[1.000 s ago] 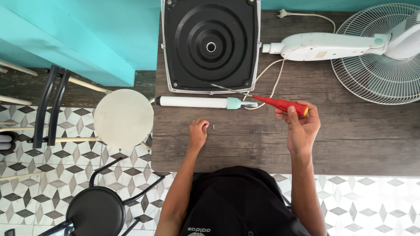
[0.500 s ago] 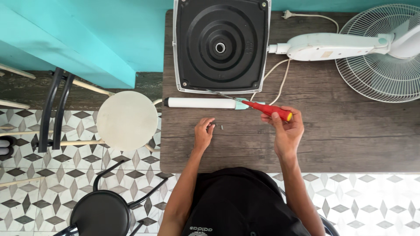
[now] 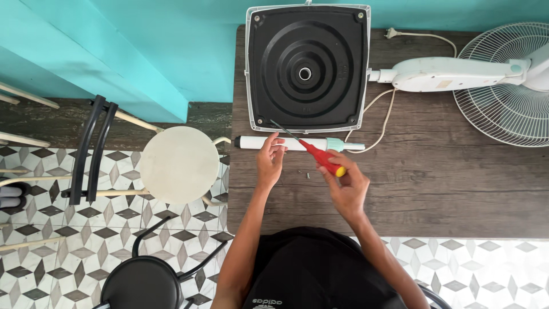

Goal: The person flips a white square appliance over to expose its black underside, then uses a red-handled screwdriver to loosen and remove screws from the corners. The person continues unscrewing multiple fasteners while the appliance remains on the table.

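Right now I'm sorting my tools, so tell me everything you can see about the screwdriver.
The screwdriver has a red handle with a yellow end cap and a thin dark metal shaft. The right hand holds it by the handle, tilted, with the tip pointing up and left toward the lower edge of the square fan base. The shaft crosses over the white tube lying on the wooden table. The left hand is beside the shaft, fingers near it; contact is unclear.

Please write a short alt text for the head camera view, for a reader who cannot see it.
Seen from above, a person's right hand holds a red-handled screwdriver, its tip toward the left hand beside a white tube. A square fan base lies underside up on the wooden table.
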